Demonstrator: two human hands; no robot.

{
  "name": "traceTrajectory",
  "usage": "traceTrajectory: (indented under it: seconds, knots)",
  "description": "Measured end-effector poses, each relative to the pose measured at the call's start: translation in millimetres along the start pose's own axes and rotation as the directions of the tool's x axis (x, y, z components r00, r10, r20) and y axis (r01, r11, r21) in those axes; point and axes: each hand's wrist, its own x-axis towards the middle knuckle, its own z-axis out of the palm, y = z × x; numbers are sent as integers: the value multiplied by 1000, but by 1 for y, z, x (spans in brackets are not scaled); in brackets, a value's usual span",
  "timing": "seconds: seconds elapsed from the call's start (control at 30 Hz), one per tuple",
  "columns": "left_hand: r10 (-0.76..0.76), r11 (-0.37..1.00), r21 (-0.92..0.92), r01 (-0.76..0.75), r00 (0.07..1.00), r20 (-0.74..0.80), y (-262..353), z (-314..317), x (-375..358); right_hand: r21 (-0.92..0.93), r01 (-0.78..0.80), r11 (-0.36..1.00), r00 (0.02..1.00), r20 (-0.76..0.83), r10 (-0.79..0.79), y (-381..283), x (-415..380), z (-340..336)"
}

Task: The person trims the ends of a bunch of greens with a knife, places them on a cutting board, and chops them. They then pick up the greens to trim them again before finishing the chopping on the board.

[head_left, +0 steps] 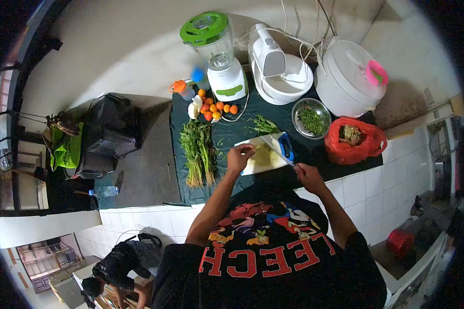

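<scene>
Cutting on a white board at the counter's near edge

Right hand (310, 177) grips one thin knife (277, 151); left hand (240, 157), fingers curled narrow, presses pale food onto the flat rectangular chopping board (265, 159); one leafy stalk bundle (200, 150) at nine o'clock, one round metal bowl (311, 118) at one o'clock

**Camera setup: one head cam**

We've got 1 view only, worn on the head, fisheye w/ dark rounded corners. It faces fwd & steeply down over the person's chest onto the dark green cloth-covered counter (227, 139), fairly close. No 2nd view, so nothing shared.
</scene>
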Motion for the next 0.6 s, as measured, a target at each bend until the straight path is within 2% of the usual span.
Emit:
traceTrajectory:
  seconds: [0.03,0.1,0.13,0.2,0.23,0.3,0.33,0.4,0.43,0.5,0.53,0.6]
  knots:
    - [-6,1000,-4,6,1000,-4,-5,2,-2,-4,0,1000,1000,8,0,1,-4,3]
    - [60,998,12,-60,998,13,-7,2,-4,-11,155,988,985,-73,-155,-2,-12,7]
    - [63,998,19,-63,998,13,-5,1,-6,-7,159,987,984,-77,-159,-7,-13,7]
    - [27,999,25,-28,999,46,0,1,-11,103,20,994,1000,-3,-20,-17,-17,5]
    - [33,999,30,-34,998,53,2,3,-12,109,20,994,1000,-12,-19,-18,-17,6]
    - [52,970,-242,-24,993,108,5,8,-18,154,123,980,989,-106,-107,-20,-19,9]
    - [0,958,-282,46,987,160,26,6,-24,156,121,980,988,-116,-104,-32,-22,4]
    - [5,942,-330,65,978,206,58,-1,-33,389,-84,918,995,-13,97,-59,-30,-12]
    - [5,920,-382,90,970,242,74,-6,-37,385,-82,919,995,-20,97,-72,-34,-22]
    - [-2,889,-441,125,963,268,107,-17,-47,718,-13,696,999,37,-19,-91,-39,-37]
    - [18,858,-496,134,957,290,124,-22,-52,788,21,615,996,34,-79,-95,-38,-40]
    - [74,809,-579,99,960,269,159,-28,-64,812,38,583,997,7,-75,-134,-47,-57]
